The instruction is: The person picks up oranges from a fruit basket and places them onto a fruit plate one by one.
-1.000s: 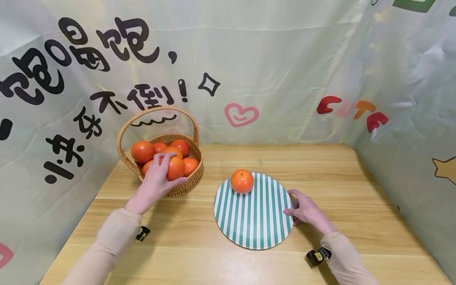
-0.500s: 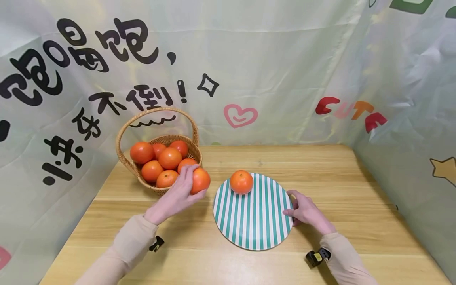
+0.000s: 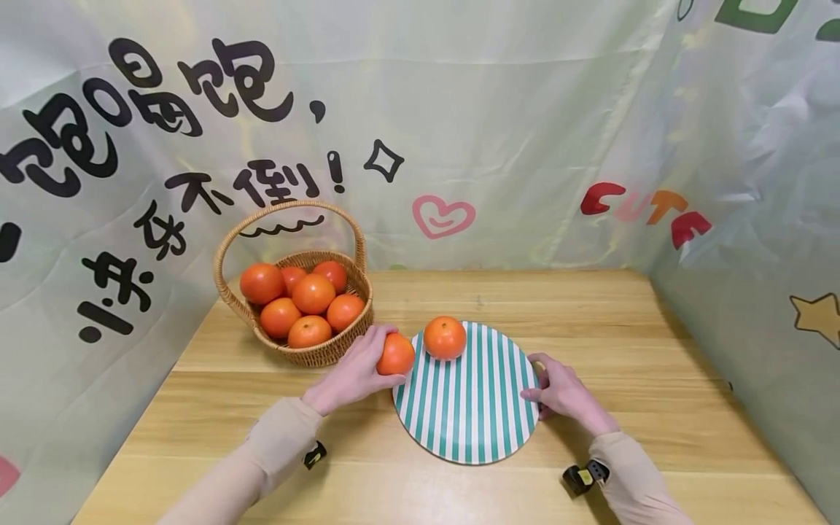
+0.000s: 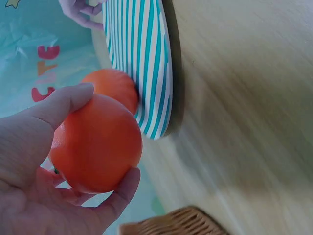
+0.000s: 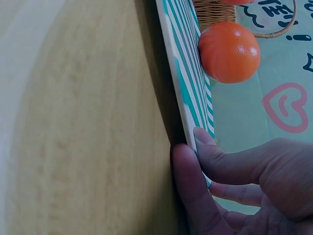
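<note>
Fruit (image 3: 398, 355) is in the left hand (image 3: 356, 370), thumb and fingers curled round it, right by the left edge of the plate (image 3: 472, 415). Right hand (image 3: 566, 389), well apart, pinches the opposite rim, which should steady things imo. I'd lower gently, let go only once it's resting, and not bump the second fruit (image 3: 445, 338) on the plate. Basket (image 3: 321, 356) sits just beyond.

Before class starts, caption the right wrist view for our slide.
The right hand pinches the edge of a striped plate bearing one orange fruit, basket behind.
</note>
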`<state>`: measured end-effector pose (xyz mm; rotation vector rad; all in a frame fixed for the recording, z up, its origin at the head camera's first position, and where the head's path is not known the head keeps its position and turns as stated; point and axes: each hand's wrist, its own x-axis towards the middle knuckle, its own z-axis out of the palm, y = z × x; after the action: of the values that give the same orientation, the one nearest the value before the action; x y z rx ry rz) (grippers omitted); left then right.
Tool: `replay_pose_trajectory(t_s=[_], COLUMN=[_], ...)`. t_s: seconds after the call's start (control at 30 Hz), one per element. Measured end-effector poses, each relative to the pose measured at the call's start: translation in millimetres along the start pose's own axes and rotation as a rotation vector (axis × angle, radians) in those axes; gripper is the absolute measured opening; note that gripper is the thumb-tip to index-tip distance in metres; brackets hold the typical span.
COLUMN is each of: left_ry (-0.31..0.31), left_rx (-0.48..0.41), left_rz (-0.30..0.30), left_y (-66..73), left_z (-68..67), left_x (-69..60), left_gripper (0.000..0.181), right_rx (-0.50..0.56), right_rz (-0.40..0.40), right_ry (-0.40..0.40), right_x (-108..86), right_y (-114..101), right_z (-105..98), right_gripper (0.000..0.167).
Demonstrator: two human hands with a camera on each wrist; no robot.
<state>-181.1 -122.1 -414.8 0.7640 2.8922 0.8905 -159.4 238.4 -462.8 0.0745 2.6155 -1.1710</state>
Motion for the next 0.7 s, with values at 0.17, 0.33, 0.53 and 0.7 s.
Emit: replay_pose_trajectory(t_s=[0.17,0.33,0.53,0.7], left_ry=[-0.025,-0.048,-0.074,-0.065], left_rx=[-0.013,-0.037,-0.134,-0.16], left_rz=[-0.017,-0.029,-0.105,-0.096], left_y=[2.3,4.9,4.6,1.7], left_z=[8.8,16.9,26.2,34.2], left_x=[3.2,5.2,10.1,12.9], left_gripper=[0.073,0.076,0.08,0.076], right_rx=[0.004,-0.003,-0.009,-0.003], right_rz=[0.008,0.006,0.007,0.012], right_ry=[-0.002,0.001,0.005,0.009], right_x=[-0.5,-0.2,-0.2,-0.6], right_y=[1,2,1,1], right_z=[2,1,1,1], right_gripper=[0.07,0.07,0.07,0.07])
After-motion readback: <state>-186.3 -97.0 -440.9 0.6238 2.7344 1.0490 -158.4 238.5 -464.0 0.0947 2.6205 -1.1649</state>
